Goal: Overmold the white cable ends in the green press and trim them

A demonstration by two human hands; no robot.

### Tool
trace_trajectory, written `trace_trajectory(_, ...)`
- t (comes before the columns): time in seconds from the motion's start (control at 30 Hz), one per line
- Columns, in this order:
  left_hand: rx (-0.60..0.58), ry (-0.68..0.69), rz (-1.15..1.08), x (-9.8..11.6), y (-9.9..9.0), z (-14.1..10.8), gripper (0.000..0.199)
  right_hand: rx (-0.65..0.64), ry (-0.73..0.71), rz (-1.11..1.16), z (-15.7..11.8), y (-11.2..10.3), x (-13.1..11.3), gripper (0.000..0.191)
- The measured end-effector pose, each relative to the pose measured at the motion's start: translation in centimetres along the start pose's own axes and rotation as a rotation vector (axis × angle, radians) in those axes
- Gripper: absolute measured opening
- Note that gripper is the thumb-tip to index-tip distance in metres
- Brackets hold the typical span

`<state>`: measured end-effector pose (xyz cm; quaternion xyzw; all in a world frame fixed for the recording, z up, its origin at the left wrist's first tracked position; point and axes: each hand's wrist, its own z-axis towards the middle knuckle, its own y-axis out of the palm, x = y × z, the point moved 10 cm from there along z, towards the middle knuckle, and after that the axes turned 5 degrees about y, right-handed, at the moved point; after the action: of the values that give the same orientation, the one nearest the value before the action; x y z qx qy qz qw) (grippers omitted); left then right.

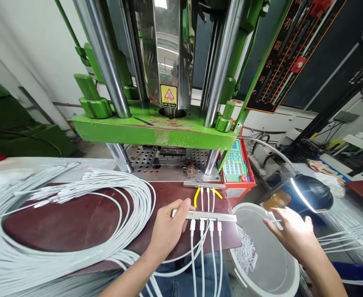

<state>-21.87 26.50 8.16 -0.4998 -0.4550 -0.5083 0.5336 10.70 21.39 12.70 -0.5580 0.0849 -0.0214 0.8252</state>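
Note:
My left hand (170,226) grips one end of a flat metal bar (220,217) between thumb and fingers, above the front of the brown tabletop (60,222). Several white cables (203,260) hang from the bar by their white plug ends. Out to the right, my right hand (295,229) pinches a small white plastic piece (276,219) over a round grey bin (288,268). White plastic scraps (246,251) lie inside that bin. Behind the held bar, a second metal bar (201,185) with white cable ends rests near yellow-handled pliers (196,198).
A large coil of white cables (135,202) covers the left of the table. The green press (156,136) stands ahead, its perforated metal bed (141,161) beneath. Right of it are a red-framed control panel (234,161) and a lit black lamp (316,192).

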Motion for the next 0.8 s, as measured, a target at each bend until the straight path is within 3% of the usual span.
trace_trajectory(0.07, -0.039, 0.029, 0.011, 0.8, 0.8, 0.3, 0.04, -0.009, 0.029, 0.011, -0.3, -0.3, 0.4, 0.048)
trace_trajectory(0.1, -0.062, 0.043, 0.014, 1.3, 1.5, 0.4, 0.04, -0.061, 0.015, 0.097, -0.5, -0.4, -0.7, 0.045)
trace_trajectory(0.23, -0.139, 0.087, 0.009, 3.3, 4.2, 1.0, 0.041, -0.351, -0.172, 0.483, -1.1, -0.8, -10.0, 0.026)
trace_trajectory(0.33, -0.172, 0.076, -0.031, 3.5, 5.3, 1.2, 0.042, -0.398, -0.273, 0.565, -1.1, -0.9, -14.1, 0.023)
trace_trajectory(0.43, -0.278, -0.033, -0.144, 1.7, 6.6, 0.0, 0.043, -0.326, -0.209, 0.568, 0.2, -0.5, -13.7, 0.026)
trace_trajectory(0.6, -0.662, -0.145, -0.127, -1.4, 10.8, -4.9, 0.042, -0.381, -0.08, 0.651, 2.4, 1.3, -12.2, 0.041)
trace_trajectory(0.8, -0.675, -0.102, -0.133, -2.4, 11.5, -5.6, 0.05, -0.472, -0.019, 0.748, 3.0, 2.5, -12.5, 0.053)
